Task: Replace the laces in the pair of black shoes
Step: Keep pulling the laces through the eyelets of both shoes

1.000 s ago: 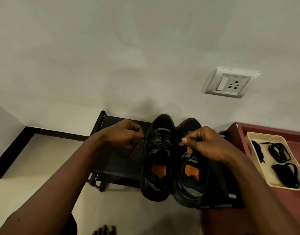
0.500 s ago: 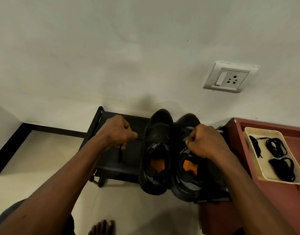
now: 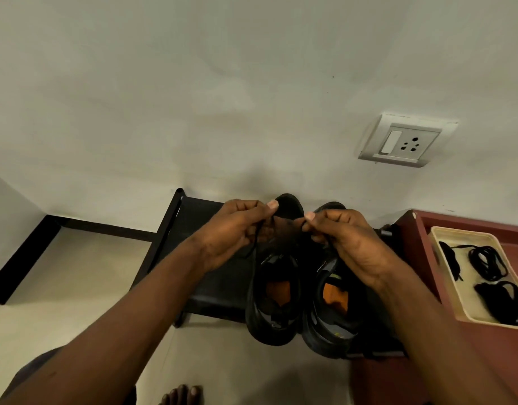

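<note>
Two black shoes with orange insoles stand side by side on a low black rack (image 3: 202, 287), toes toward the wall. Above the left shoe (image 3: 274, 302), near its toe, my left hand (image 3: 237, 232) pinches one end of a thin black lace (image 3: 253, 241). My right hand (image 3: 342, 241) pinches the other end close beside it, over the gap toward the right shoe (image 3: 331, 314). The hands nearly touch and hide the eyelets. A short lace tail hangs below the left hand.
A cream tray (image 3: 448, 238) on a red-brown surface (image 3: 486, 361) at the right holds several coiled black laces (image 3: 486, 263). A white wall socket (image 3: 407, 140) sits above. The wall stands right behind the rack. My bare toes (image 3: 181, 394) show on the tiled floor.
Both hands have come together over the left shoe's toe, from being spread apart to either side. They have also risen slightly, still pinching the lace ends.
</note>
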Tool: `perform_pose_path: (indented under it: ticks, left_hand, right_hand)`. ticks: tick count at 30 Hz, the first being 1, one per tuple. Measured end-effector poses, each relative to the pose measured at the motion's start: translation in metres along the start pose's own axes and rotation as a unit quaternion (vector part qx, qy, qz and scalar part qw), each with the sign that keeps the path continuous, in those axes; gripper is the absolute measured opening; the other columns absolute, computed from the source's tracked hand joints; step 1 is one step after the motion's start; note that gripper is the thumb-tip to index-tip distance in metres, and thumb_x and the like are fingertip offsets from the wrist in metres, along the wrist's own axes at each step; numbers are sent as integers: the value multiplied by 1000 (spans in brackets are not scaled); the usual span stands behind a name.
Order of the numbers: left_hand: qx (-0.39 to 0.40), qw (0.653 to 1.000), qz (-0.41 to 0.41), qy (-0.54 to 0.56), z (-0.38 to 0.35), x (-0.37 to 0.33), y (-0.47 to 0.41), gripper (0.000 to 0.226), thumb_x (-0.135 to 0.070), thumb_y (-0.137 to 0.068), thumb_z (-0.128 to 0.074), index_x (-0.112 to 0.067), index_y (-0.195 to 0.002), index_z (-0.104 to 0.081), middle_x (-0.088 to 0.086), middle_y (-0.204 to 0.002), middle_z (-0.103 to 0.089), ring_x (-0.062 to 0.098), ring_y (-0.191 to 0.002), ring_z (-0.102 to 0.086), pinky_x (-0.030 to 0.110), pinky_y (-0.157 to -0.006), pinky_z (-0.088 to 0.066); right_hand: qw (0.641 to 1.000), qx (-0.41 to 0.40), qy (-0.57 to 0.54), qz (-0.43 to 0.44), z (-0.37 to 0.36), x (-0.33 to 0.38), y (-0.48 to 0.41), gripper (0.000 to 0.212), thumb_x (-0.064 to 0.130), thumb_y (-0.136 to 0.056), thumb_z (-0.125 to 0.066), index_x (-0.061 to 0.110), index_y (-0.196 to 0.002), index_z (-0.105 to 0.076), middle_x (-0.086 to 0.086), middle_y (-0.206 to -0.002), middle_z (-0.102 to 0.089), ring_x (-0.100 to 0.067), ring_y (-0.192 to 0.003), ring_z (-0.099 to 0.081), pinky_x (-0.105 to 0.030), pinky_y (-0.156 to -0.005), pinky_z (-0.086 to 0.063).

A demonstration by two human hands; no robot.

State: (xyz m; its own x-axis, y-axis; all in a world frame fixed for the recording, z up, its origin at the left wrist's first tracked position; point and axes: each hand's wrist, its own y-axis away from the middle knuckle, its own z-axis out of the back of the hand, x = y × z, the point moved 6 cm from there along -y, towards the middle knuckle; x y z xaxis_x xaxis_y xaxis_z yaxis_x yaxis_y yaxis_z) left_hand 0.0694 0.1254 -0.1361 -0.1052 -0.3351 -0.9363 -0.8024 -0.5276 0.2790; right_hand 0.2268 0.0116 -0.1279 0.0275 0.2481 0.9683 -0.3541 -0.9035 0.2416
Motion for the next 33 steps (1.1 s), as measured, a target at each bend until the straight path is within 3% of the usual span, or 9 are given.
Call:
perform_pose_path:
  ticks: [3,6,11,15,22,25,28,33]
  left_hand:
    - [-54,995,2,84,-13,6,-7,36,-40,-92,-67,-5,-95,-69,12,-88,-74,21,-81,-73,34,-82,-62]
    - [-106,985,4,135,-13,11,-12,28,-36,-97,-68,-9,-91,-67,7,-83,-71,15,-69,-67,30,-72,-62]
    - [-127,979,5,157,-13,19,-20,12,-15,-98,-68,-5,-100,-74,8,-91,-74,12,-71,-66,29,-73,-62]
    - [-135,982,13,130,-12,27,-27,18,-4,-100,-63,-2,-115,-72,11,-94,-75,14,-76,-69,32,-79,-62]
    - [-141,987,9,73,-12,34,-28,17,0,-99,-62,-8,-104,-76,7,-83,-75,15,-74,-69,23,-63,-56]
    - [-142,987,5,76,-13,37,-26,16,2,-96,-65,-8,-104,-75,11,-89,-77,19,-77,-72,26,-69,-60]
    - [-145,984,11,98,-12,41,-26,14,3,-94,-67,-5,-100,-75,14,-91,-77,24,-82,-73,29,-73,-62]
    - [-126,990,15,69,-14,44,-27,13,-2,-94,-68,-9,-97,-79,13,-92,-78,18,-79,-72,26,-72,-62]
  right_hand:
    - [993,-26,-115,-7,-9,-4,-6,26,32,-98,-66,18,-79,-78,-16,-103,-78,-24,-97,-75,-30,-85,-59]
    - [988,-55,-146,-7,-8,-8,-8,26,25,-105,-58,10,-91,-74,-15,-92,-77,-25,-85,-74,-29,-76,-60]
    - [990,-60,-127,-18,-11,-15,-10,25,20,-106,-56,5,-104,-75,-9,-88,-75,-19,-83,-70,-29,-80,-60]
    - [995,-30,-92,-9,-15,-12,-11,21,13,-105,-57,7,-112,-76,-7,-93,-77,-15,-87,-70,-26,-85,-60]
    - [999,-24,30,21,-13,-16,-12,19,3,-96,-69,20,-101,-78,-4,-87,-80,-12,-82,-73,-20,-76,-57]
    - [999,-20,46,5,-12,-22,-15,13,8,-94,-74,16,-104,-74,-5,-88,-80,-16,-80,-74,-24,-76,-57]
    - [999,-15,38,-8,-13,-27,-17,23,7,-92,-77,13,-109,-63,-7,-89,-80,-25,-87,-77,-27,-76,-59]
    - [1000,-23,18,-8,-10,-28,-17,14,10,-90,-78,9,-103,-72,-8,-89,-80,-19,-80,-76,-22,-75,-59]
